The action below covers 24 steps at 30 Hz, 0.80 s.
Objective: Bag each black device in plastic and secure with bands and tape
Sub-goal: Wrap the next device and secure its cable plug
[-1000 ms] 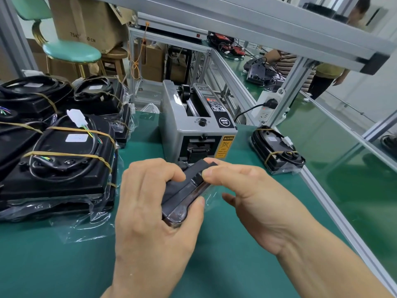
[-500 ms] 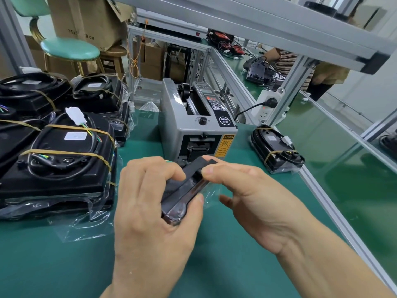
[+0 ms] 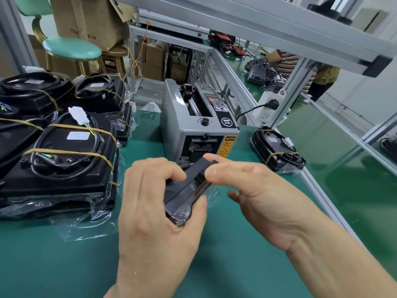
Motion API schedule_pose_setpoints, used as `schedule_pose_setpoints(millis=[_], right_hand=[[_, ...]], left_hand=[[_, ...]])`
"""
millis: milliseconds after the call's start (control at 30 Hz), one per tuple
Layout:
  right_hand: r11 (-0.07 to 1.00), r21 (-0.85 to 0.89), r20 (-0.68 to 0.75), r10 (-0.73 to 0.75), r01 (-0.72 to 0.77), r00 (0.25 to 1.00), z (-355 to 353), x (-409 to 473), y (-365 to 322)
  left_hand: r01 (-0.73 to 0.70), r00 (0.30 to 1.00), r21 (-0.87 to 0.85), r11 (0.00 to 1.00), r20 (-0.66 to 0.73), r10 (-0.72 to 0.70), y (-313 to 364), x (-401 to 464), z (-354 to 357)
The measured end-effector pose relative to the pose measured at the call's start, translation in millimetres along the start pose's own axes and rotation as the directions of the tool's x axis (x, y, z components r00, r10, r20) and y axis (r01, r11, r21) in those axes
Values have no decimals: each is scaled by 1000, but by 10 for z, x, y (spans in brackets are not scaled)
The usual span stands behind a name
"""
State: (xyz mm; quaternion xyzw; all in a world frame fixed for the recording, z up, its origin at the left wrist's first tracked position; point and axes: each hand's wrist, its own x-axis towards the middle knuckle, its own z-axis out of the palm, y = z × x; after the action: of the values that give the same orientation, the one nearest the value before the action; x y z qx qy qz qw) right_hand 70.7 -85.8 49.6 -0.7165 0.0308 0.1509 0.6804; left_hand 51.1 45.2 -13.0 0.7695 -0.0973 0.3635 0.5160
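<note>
Both hands' grip on bagged black device (image 3: 184, 196) before tape dispenser (image 3: 198, 123): left hand (image 3: 154, 211) clasps, right hand (image 3: 257, 190) pinches; sealing step, tape likely next.

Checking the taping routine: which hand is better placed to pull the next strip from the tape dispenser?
Right hand, probably. It only pinches the bagged black device near the tape dispenser outlet, while the left hand wraps round the device, carrying it.

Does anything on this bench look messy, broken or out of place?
Nothing looks broken or spilled. The only untidy bit is the loose clear plastic spreading out from under the banded black devices onto the green mat. One banded device sits apart, right of the tape dispenser.
</note>
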Motion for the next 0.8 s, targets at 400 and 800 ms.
schedule_pose_setpoints(millis=[400,800], right_hand=[[1000,-8,-18,25,-25,1000,19,2,-4],[997,51,2,51,-51,999,42,-18,-21]], left_hand=[[-34,999,36,999,19,33,5,1,-3],[-26,1000,62,998,15,25,-21,3,3]])
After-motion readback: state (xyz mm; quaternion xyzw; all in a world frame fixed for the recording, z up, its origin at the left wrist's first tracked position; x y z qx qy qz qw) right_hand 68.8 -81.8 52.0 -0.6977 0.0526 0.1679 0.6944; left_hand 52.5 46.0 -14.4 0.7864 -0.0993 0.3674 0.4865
